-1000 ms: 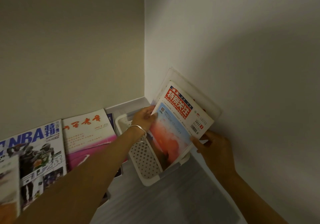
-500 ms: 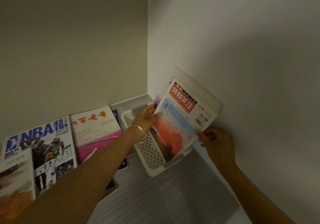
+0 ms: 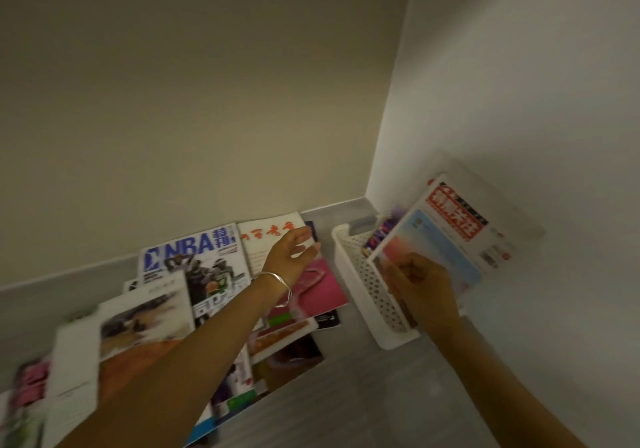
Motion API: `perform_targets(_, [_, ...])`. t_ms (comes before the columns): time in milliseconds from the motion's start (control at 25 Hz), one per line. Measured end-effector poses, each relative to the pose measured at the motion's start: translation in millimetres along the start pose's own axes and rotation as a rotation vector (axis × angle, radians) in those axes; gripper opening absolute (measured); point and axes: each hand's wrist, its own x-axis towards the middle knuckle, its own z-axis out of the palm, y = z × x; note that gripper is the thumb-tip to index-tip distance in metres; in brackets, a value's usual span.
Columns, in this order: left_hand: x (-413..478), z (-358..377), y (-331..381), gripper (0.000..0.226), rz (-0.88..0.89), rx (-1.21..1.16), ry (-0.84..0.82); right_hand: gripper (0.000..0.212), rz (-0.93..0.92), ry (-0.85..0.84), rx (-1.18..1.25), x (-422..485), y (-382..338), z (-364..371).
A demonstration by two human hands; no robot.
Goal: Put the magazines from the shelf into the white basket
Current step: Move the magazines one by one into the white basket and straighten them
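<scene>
From my head view, my right hand (image 3: pixel 420 290) is closed on the lower edge of the red-titled magazine (image 3: pixel 446 240), which stands tilted in the white basket (image 3: pixel 356 274) at three o'clock against the wall, its long axis running up toward one o'clock, title end high. My left hand (image 3: pixel 291 257) hangs with a wide, empty grip over the pink-covered magazine (image 3: pixel 311 281) on the shelf (image 3: pixel 346 388) at twelve o'clock. These look light, floppy and slick, so I'd pinch one near the spine edge, thumb on top.
</scene>
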Motion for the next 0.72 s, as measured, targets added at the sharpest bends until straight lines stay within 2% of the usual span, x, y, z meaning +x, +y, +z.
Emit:
perform_targets(240, [-37.0, -129.7, -39.5, 0.050, -0.130, 0.030, 0.144, 0.013, -0.013, -0.272, 0.060, -31.6, -40.6, 118.5])
perform_targets(400, [-68.3, -197.5, -74.9, 0.055, -0.262, 0.051, 0.250, 0.007, 0.054, -0.424, 0.091, -58.2, -48.1, 183.8])
perform_targets(640, [-102.2, -265.9, -120.3, 0.066, -0.431, 0.195, 0.352, 0.030, 0.300, -0.590, 0.051, -88.3, -41.5, 257.0])
perform_targets(720, [-109.2, -278.3, -129.1, 0.064, -0.439, 0.239, 0.354, 0.035, 0.370, -0.655, 0.042, -97.5, -39.4, 269.9])
